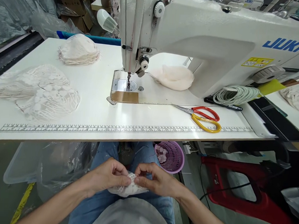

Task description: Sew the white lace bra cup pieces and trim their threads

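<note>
Over my lap, below the table's front edge, my left hand (117,175) and my right hand (149,179) pinch a small piece of white lace fabric (129,190) between thumbs and fingers. The hands are close together, and the cloth hangs down beneath them. Above them stands a white JUKI sewing machine (204,31), its presser foot (128,82) over the metal needle plate. A pale, cup-shaped fabric piece (176,77) lies under the machine arm. Scissors (201,116) with one red and one yellow handle rest on the tabletop near the printed ruler (88,129).
Stacks of lace pieces (47,90) and pale cups (79,49) lie on the table's left. A coil of white cord (234,95) sits at the machine's base. Below are a purple basket (172,156) holding scraps, a clear plastic bin (21,165) and a red frame (235,193).
</note>
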{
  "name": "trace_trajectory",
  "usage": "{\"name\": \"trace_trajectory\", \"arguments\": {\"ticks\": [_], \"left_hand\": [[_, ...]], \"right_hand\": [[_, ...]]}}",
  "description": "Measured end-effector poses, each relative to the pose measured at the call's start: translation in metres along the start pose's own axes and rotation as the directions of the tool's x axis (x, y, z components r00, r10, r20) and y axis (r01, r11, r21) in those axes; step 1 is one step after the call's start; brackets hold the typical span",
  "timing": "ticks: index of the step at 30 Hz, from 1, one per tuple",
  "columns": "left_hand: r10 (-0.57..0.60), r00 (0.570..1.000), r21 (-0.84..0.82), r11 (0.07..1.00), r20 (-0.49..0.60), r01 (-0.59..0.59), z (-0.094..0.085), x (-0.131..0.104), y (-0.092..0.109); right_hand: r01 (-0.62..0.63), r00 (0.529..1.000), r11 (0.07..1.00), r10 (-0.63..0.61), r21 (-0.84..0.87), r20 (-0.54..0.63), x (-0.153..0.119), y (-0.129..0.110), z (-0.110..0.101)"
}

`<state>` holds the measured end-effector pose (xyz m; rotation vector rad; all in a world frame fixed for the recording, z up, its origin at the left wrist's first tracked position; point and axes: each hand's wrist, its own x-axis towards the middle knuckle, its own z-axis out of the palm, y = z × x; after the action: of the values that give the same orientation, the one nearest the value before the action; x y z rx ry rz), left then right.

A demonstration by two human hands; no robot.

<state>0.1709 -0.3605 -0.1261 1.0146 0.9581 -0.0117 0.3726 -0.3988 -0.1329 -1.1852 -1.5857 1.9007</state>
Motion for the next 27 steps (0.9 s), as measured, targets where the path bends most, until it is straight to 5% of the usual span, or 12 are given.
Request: {"name": "trace_trajectory", "arguments": {"ticks": [19,27], "left_hand": [[-0.016,0.999,0.103,0.994,-0.035,0.019,-0.006,-0.001,-0.008],[-0.015,0.999,0.180,0.983,-0.051,0.024,-0.005,-0.002,-0.006]], "right_hand": [[0.032,0.998,0.998,-0.035,0.056,0.053,-0.005,0.010,-0.017],[0.096,0.992,0.995,-0.095,-0.012,0.084,0.007,0.016,-0.002]]}}
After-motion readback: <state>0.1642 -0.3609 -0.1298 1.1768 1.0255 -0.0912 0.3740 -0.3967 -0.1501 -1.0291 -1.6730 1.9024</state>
